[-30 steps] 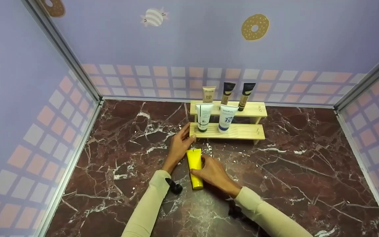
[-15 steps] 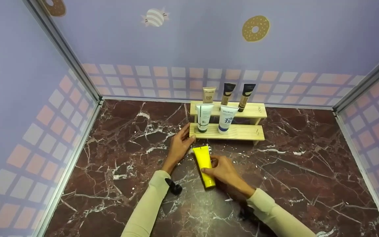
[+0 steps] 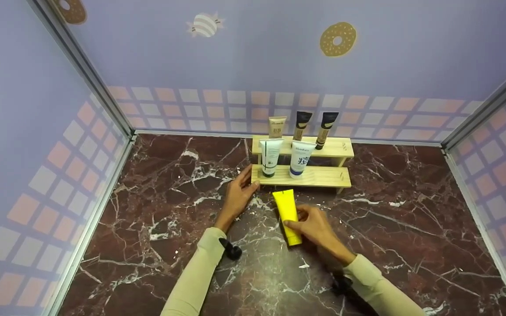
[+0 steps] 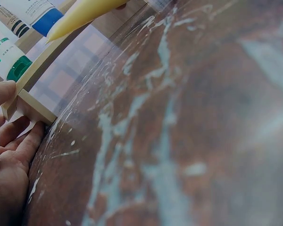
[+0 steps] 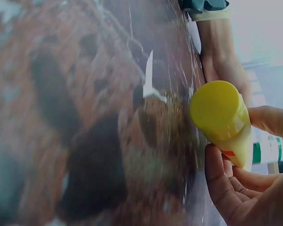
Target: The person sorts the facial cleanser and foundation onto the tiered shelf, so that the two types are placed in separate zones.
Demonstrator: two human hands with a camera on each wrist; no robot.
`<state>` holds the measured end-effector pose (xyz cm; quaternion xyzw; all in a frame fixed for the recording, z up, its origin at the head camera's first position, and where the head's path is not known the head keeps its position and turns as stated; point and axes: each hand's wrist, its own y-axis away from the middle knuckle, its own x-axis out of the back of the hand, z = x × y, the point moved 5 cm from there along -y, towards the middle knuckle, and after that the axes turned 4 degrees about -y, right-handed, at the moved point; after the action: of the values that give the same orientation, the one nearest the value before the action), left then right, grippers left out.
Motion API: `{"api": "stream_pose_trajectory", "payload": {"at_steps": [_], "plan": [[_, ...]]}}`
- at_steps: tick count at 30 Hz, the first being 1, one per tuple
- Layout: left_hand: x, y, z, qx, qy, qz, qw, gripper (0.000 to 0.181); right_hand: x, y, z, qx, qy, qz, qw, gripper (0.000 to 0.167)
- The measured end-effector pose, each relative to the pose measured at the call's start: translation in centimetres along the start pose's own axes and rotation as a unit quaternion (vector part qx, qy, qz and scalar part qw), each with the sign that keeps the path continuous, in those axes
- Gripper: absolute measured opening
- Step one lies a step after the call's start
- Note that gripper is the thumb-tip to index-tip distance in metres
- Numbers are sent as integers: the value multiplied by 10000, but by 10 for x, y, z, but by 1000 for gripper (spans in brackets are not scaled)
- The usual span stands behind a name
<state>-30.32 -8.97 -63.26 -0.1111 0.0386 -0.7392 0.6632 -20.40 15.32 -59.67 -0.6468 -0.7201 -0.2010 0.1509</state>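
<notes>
My right hand (image 3: 316,224) pinches a yellow squeeze tube (image 3: 286,213) between thumb and fingers, in front of the shelf. The tube's flat crimped end points toward the shelf, and its round yellow cap (image 5: 214,104) faces the right wrist camera. At the near left corner of a two-step wooden display shelf (image 3: 323,176), my left hand (image 3: 236,198) holds the end of the lower step. In the left wrist view its thumb lies on the board's edge, with the fingers by the leg. A white tube with a green cap (image 3: 270,157) and a white tube with a blue cap (image 3: 302,159) stand on the lower step.
On the upper step stand a beige BB tube (image 3: 277,127) and two black-and-gold tubes (image 3: 302,125). The dark red marble-patterned tabletop (image 3: 169,184) carries small white flecks. Patterned lilac panels (image 3: 253,52) enclose the back and both sides.
My right hand has carried the yellow tube to the right and slightly toward the shelf, and the tube has turned a little. The left hand has stayed at the shelf's corner.
</notes>
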Motion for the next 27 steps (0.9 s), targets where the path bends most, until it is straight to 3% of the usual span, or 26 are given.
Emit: {"api": "stream_pose_trajectory", "payload": {"at_steps": [12,27], "plan": [[0,1,2,-26,-107,8,9999,69,26,4,16,-26,-36,284,9996,48],[1,0,2,52,-318,83,9994,67,55,4,12,294,-301,555,9976,47]]}}
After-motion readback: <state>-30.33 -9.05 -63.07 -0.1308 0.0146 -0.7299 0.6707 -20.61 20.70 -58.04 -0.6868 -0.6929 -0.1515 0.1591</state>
